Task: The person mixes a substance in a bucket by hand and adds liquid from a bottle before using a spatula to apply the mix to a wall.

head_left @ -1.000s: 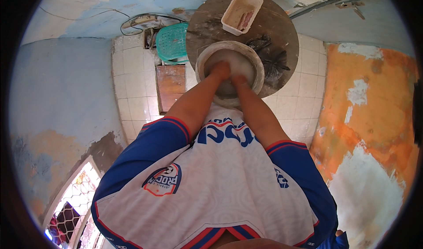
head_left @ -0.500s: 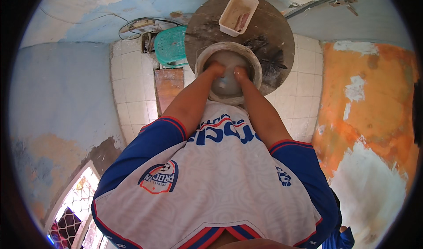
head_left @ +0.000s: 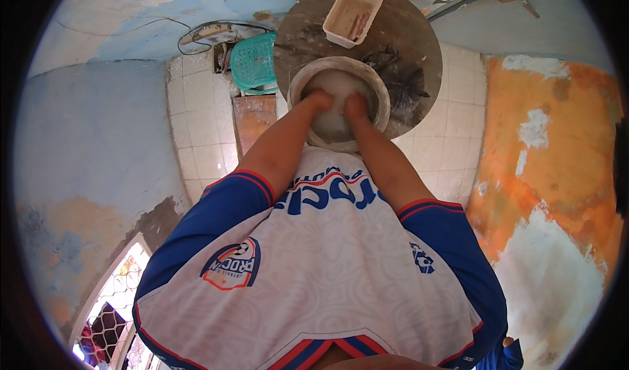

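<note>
Both of my hands are down inside a round, pale-crusted basin [head_left: 383,101] that holds cloudy grey water [head_left: 335,124]. At the basin's left side, my left hand [head_left: 319,101] dips into the water, its fingers hidden below the surface. My right hand [head_left: 356,108] is to the right of it, apart from it, wrist above the water and fingers also out of sight. The murky water hides whether either hand holds anything.
The basin stands on a round, dark table [head_left: 419,42]. Behind it sits a white rectangular tub [head_left: 337,19] with a reddish-brown piece inside. A crumpled black plastic bag [head_left: 409,91] lies at right. A green plastic chair [head_left: 252,65] stands left; a person's blue sleeve [head_left: 512,355] shows lower right.
My right hand has shifted slightly within the basin and sits a little deeper. My left hand stays in about the same place. The whole view has shifted slightly.
</note>
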